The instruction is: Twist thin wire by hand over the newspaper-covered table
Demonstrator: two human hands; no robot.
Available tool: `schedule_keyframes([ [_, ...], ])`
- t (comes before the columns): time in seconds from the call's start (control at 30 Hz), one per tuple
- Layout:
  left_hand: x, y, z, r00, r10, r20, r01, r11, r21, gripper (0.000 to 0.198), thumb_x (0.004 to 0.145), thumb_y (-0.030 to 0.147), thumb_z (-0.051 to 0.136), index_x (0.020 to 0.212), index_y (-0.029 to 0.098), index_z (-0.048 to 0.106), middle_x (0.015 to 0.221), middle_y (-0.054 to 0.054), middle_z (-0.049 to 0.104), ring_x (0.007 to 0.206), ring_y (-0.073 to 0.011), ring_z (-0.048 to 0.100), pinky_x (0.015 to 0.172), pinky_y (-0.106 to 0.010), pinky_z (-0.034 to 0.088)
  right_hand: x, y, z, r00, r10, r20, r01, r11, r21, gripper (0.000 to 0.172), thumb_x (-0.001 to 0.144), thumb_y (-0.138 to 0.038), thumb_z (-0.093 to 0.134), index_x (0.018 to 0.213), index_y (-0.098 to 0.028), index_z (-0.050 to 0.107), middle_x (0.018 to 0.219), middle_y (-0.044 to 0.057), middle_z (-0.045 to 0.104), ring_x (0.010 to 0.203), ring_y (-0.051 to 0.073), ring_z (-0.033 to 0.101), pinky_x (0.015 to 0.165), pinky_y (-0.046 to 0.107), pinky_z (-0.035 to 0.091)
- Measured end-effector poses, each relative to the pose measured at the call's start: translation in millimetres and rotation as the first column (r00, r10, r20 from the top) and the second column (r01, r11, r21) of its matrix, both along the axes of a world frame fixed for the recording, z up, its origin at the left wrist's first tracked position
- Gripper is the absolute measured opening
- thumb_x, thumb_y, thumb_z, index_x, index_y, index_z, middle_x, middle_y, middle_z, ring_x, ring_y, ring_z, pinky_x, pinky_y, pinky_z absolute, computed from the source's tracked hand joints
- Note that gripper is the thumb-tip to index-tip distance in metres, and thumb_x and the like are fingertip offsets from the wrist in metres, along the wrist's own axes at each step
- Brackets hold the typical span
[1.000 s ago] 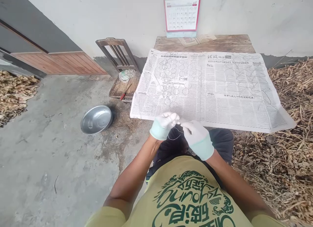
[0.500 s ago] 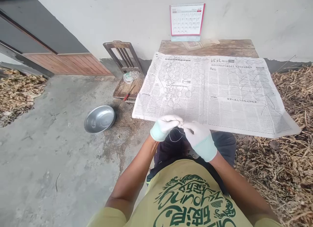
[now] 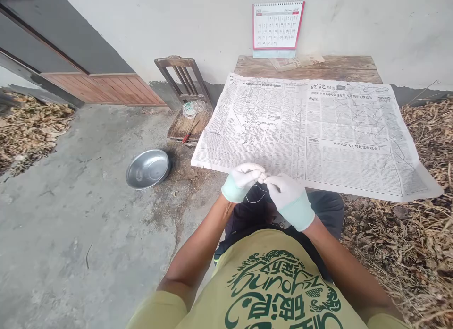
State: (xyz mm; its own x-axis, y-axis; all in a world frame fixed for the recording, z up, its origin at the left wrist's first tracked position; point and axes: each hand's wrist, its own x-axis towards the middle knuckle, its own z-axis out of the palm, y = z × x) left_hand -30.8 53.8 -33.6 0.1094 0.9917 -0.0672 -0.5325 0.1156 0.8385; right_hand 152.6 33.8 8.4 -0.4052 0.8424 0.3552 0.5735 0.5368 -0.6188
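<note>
Dried plant litter point(image 3: 28, 130): heaped on the concrete floor at far left.

Metal basin point(image 3: 148, 168): shallow, on the floor, left of the table.

Wooden chair point(image 3: 186, 100): against the wall just left of the table; a clear plastic bag point(image 3: 193, 108) and a red-handled tool point(image 3: 187, 135) lie on its seat.

Left hand point(image 3: 240, 181): white-gloved, fingertips pressed together, pinching one end of the thin wire loop point(image 3: 255, 197) just off the table's near edge.

Thin wire loop: hangs in a small curve between the two hands, above the person's lap, below the newspaper's front edge.

Right hand point(image 3: 290, 199): white-gloved, thumb and forefinger pinching the loop's other end, fingertips touching those of the left hand.

Newspaper point(image 3: 347, 154): spread flat over the wooden table point(image 3: 339, 64); many thin wire rings point(image 3: 258, 126) lie on its left half, looser wire pieces on its right.

Desk calendar point(image 3: 278, 27): upright at the table's back, against the wall.

Straw-like litter point(image 3: 406, 244): covers the ground at right.
</note>
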Motion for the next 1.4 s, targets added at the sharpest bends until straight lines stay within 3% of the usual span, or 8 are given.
schedule_keyframes([
  [0.23, -16.0, -17.6, 4.5, 0.977, 0.090, -0.193, -0.107, 0.991, -0.078, 0.051, 0.084, 0.054, 0.086, 0.112, 0.012, 0.082, 0.097, -0.013, 0.083, 0.078, -0.0185, 0.077, 0.082, -0.034, 0.062, 7.4, 7.4, -14.0, 0.994, -0.103, 0.045, 0.099, 0.992, 0.081, 0.030, 0.103, -0.011, 0.051, 0.085, -0.020, 0.074, 0.070, 0.002, 0.057, 0.066, 0.017, 0.053, 0.065, 0.031, 0.040],
  [0.37, -14.9, -38.6, 11.2, 0.975, 0.055, -0.215, -0.087, 0.986, -0.143, 0.058, 0.085, 0.059, 0.083, 0.114, 0.009, 0.081, 0.100, -0.016, 0.083, 0.081, -0.0225, 0.078, 0.086, -0.038, 0.062, 10.6, 12.1, -19.2, 0.991, -0.124, 0.047, 0.119, 0.987, 0.107, 0.028, 0.103, -0.012, 0.051, 0.095, -0.019, 0.077, 0.074, 0.003, 0.059, 0.070, 0.018, 0.055, 0.067, 0.031, 0.042],
  [0.47, -5.3, -42.5, 13.6, 0.992, 0.030, -0.122, -0.058, 0.972, -0.226, 0.054, 0.081, 0.057, 0.087, 0.105, 0.009, 0.082, 0.086, -0.013, 0.082, 0.075, -0.0207, 0.077, 0.080, -0.035, 0.062, 10.5, 13.5, -20.1, 0.991, -0.111, 0.076, 0.101, 0.987, 0.124, 0.029, 0.104, -0.012, 0.050, 0.093, -0.020, 0.077, 0.073, 0.003, 0.058, 0.069, 0.018, 0.054, 0.067, 0.032, 0.041],
  [0.6, 0.7, -35.8, 14.8, 0.998, -0.045, -0.033, 0.032, 0.947, -0.321, 0.046, 0.081, 0.056, 0.087, 0.072, 0.012, 0.076, 0.055, -0.004, 0.068, 0.054, -0.0136, 0.065, 0.077, -0.035, 0.062, 10.4, 13.0, -20.2, 0.993, -0.073, 0.092, 0.054, 0.980, 0.192, 0.032, 0.105, -0.012, 0.048, 0.094, -0.019, 0.077, 0.073, 0.003, 0.057, 0.071, 0.019, 0.053, 0.068, 0.032, 0.041],
  [0.77, -1.0, -31.5, 10.6, 0.971, -0.237, 0.020, 0.230, 0.913, -0.338, 0.057, 0.083, 0.055, 0.083, 0.048, 0.017, 0.060, 0.046, -0.002, 0.058, 0.049, -0.0115, 0.057, 0.077, -0.036, 0.063, 13.6, 11.7, -18.6, 0.992, -0.042, 0.120, 0.017, 0.980, 0.200, 0.032, 0.106, -0.013, 0.047, 0.093, -0.019, 0.076, 0.073, 0.004, 0.058, 0.072, 0.019, 0.053, 0.067, 0.033, 0.039],
  [0.87, 0.5, -30.0, 6.2, 0.950, -0.307, 0.054, 0.306, 0.880, -0.362, 0.059, 0.082, 0.055, 0.083, 0.046, 0.019, 0.053, 0.043, 0.002, 0.050, 0.045, -0.0101, 0.051, 0.076, -0.037, 0.063, 16.2, 12.6, -15.3, 0.988, -0.016, 0.155, -0.005, 0.990, 0.138, 0.032, 0.106, -0.014, 0.046, 0.095, -0.019, 0.076, 0.074, 0.004, 0.057, 0.073, 0.020, 0.053, 0.067, 0.034, 0.038],
  [1.03, 0.4, -26.2, 4.9, 0.884, -0.464, 0.056, 0.449, 0.811, -0.375, 0.047, 0.084, 0.056, 0.079, 0.063, 0.015, 0.071, 0.042, 0.007, 0.040, 0.042, -0.0099, 0.045, 0.075, -0.039, 0.064, 20.0, 16.9, -8.9, 0.975, 0.056, 0.213, -0.075, 0.994, 0.085, 0.030, 0.105, -0.014, 0.047, 0.097, -0.019, 0.075, 0.081, 0.008, 0.060, 0.079, 0.023, 0.053, 0.072, 0.035, 0.038],
  [1.4, 2.0, -28.9, 12.4, 0.871, -0.450, 0.197, 0.488, 0.745, -0.456, 0.037, 0.083, 0.022, 0.072, 0.049, 0.018, 0.059, 0.042, 0.008, 0.028, 0.040, -0.0073, 0.034, 0.067, -0.032, 0.058, 22.7, 17.6, -8.0, 0.965, 0.131, 0.229, -0.153, 0.985, 0.081, 0.034, 0.107, -0.013, 0.042, 0.095, -0.017, 0.074, 0.076, 0.006, 0.054, 0.074, 0.021, 0.050, 0.070, 0.034, 0.037],
])
